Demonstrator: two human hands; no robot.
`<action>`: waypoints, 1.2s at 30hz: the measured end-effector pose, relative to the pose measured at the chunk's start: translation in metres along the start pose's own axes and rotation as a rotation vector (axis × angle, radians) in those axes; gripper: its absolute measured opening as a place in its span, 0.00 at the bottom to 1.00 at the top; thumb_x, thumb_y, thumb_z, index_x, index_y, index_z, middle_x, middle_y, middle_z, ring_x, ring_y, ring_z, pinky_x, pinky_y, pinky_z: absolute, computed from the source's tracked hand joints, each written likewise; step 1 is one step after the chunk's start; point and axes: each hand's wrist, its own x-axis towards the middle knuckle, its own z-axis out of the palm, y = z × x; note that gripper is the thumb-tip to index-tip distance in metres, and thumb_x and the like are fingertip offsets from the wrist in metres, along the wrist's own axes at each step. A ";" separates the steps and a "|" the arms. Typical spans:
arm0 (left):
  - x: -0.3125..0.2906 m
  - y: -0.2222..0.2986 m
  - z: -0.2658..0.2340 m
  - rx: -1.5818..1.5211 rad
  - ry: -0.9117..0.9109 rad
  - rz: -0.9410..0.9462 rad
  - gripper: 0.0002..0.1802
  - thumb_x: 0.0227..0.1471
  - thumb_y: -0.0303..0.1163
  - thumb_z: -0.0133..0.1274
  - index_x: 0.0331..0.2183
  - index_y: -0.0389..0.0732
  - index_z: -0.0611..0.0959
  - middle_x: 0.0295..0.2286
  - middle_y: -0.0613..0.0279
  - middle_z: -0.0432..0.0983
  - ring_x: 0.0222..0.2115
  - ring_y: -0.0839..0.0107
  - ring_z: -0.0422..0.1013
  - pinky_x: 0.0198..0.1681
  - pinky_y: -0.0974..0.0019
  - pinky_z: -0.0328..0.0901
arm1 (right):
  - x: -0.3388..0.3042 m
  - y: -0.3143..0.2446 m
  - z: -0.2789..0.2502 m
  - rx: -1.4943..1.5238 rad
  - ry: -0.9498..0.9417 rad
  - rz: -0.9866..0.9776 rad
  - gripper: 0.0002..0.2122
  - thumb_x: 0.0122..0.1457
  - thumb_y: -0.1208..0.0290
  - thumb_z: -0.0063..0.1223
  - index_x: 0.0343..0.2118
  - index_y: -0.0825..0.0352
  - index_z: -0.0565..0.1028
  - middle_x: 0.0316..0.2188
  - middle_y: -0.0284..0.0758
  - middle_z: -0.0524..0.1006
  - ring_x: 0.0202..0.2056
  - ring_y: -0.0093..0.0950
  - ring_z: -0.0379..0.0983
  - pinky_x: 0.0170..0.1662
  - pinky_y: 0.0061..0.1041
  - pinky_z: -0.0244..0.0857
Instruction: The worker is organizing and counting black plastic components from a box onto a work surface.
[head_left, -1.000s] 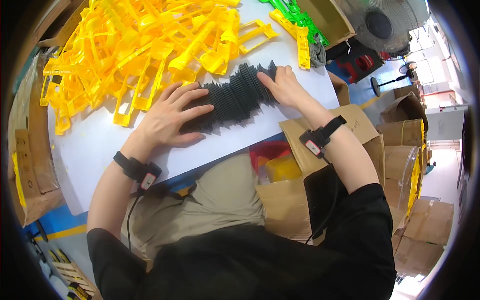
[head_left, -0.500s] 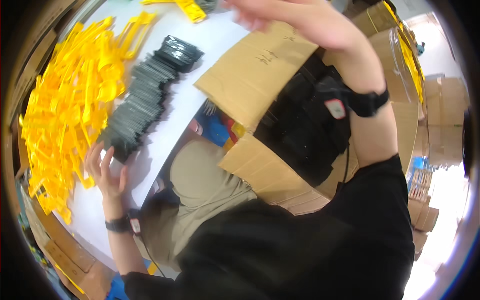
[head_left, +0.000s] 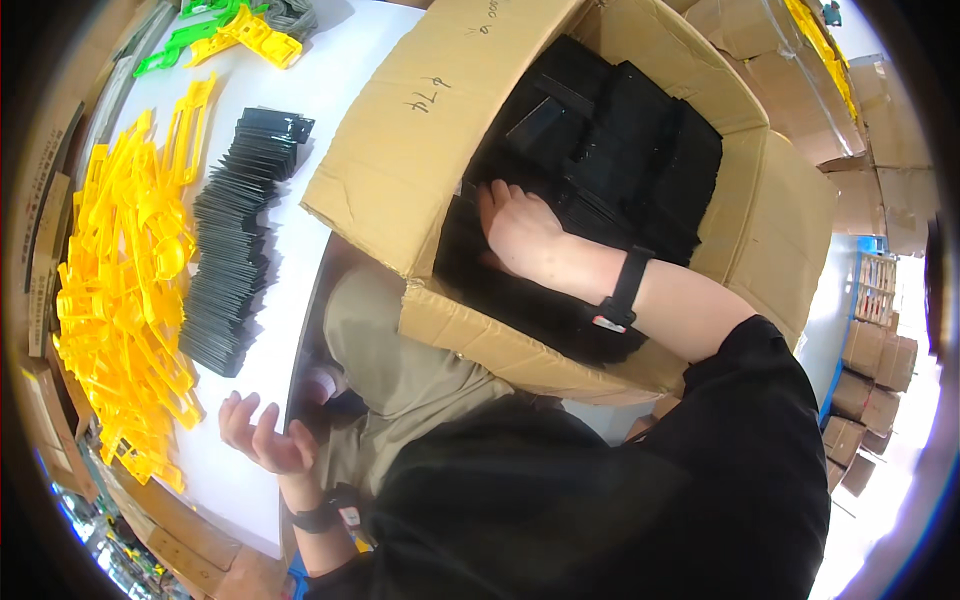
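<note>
My right hand (head_left: 522, 228) is down inside a large open cardboard box (head_left: 385, 135), its fingers curled against thin black flat pieces (head_left: 590, 130) packed in rows. Thumb and fingers close around some of these pieces; how many is hidden in the dark. Over the table's near edge, my left hand (head_left: 268, 435) is empty, palm turned up with loosely bent fingers apart. Just beyond it, a long row of black flat pieces (head_left: 232, 240) leans on edge across the white table (head_left: 235, 480).
A heap of yellow plastic parts (head_left: 125, 300) lies along the table's left side. Green plastic parts (head_left: 190, 40) and another yellow part (head_left: 262, 38) lie at the far end, next to a grey bundle (head_left: 292, 15). More cardboard boxes (head_left: 870, 350) are stacked at right.
My right hand has come from above the table's far side down into the box. My left hand has drawn back from the row's near end. The view has shifted too.
</note>
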 end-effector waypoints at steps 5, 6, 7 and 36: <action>0.001 0.015 0.011 -0.091 -0.047 -0.032 0.12 0.51 0.36 0.49 0.37 0.41 0.74 0.40 0.54 0.70 0.47 0.49 0.63 0.51 0.45 0.58 | 0.033 -0.015 -0.001 0.004 -0.211 0.172 0.12 0.56 0.70 0.50 0.42 0.71 0.71 0.39 0.43 0.75 0.39 0.34 0.76 0.38 0.29 0.70; 0.005 0.018 0.013 -0.112 -0.050 -0.053 0.11 0.51 0.35 0.49 0.36 0.42 0.75 0.40 0.54 0.70 0.47 0.49 0.64 0.51 0.46 0.58 | 0.035 -0.016 -0.001 -0.012 -0.236 0.169 0.10 0.57 0.73 0.46 0.41 0.69 0.71 0.39 0.42 0.76 0.38 0.33 0.77 0.38 0.29 0.71; 0.005 0.019 0.013 -0.110 -0.057 -0.053 0.11 0.51 0.35 0.49 0.36 0.42 0.75 0.40 0.54 0.70 0.47 0.49 0.64 0.51 0.46 0.58 | 0.036 -0.016 0.000 -0.005 -0.240 0.168 0.10 0.57 0.73 0.46 0.41 0.69 0.71 0.39 0.42 0.76 0.38 0.33 0.77 0.38 0.29 0.71; -0.001 0.035 0.029 -0.317 -0.185 -0.305 0.09 0.55 0.30 0.45 0.28 0.35 0.76 0.38 0.50 0.69 0.45 0.52 0.66 0.51 0.50 0.60 | 0.032 -0.002 -0.012 0.514 -0.629 0.005 0.28 0.51 0.55 0.62 0.45 0.76 0.69 0.44 0.49 0.75 0.48 0.42 0.72 0.48 0.34 0.68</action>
